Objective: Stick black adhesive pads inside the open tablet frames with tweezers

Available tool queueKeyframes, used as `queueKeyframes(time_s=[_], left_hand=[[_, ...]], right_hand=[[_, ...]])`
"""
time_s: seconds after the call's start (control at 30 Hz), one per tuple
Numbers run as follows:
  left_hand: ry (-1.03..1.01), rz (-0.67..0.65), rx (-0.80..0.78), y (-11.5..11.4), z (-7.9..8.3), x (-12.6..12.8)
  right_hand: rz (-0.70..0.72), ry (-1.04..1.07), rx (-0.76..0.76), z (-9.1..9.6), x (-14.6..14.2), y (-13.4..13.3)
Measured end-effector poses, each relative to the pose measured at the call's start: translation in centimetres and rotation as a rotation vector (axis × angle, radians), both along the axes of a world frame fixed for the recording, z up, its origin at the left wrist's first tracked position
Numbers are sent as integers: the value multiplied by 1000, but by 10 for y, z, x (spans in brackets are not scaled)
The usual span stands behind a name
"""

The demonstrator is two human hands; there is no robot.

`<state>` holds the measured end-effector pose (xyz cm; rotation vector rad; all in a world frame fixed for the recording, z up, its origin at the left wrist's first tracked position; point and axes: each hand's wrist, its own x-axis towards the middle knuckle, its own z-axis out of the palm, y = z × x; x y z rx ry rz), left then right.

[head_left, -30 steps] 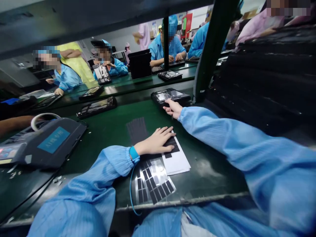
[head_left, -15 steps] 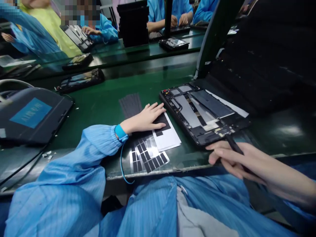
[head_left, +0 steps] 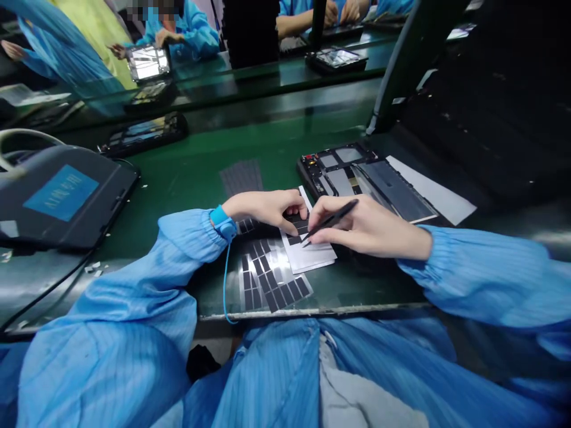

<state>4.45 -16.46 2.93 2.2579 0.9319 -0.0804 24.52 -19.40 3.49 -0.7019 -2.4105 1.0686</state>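
In my right hand is a pair of black tweezers, pinched between thumb and fingers, the tips down at the edge of a small black sticker. That sticker belongs to a white sheet of black stickers on the bench. Against the sheet's upper part rests my left hand, its thumb apart from the bent fingers and nothing seen in its grip. A blue wrist strap circles that wrist. Beyond my right hand lies an opened tablet-like device, its near part hidden by the hand.
Clear sheets with black stickers lie at the bench's front edge, dark strips farther back. A grey case with a blue label stands left. White paper lies beside the device. Co-workers in blue sleeves work across the bench.
My right hand has come from the device's near edge to the sticker sheet, bringing the tweezers. My left hand's fingers, spread flat before, are now bent. A co-worker's device has turned.
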Motion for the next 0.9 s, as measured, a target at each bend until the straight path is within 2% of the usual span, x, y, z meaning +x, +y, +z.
queueKeyframes(time_s=[0.17,0.43,0.73,0.9], left_hand=[[-14,6,8,-1,-2,2],[26,37,12,-2,-2,4],[9,51,25,-2,-7,4],[-30,94,41,-1,-9,0]], right_hand=[[3,52,80,-8,-7,6],[-87,31,-20,-6,-6,3],[-108,74,-18,-12,-9,4],[-146,110,-186,-4,-6,5]])
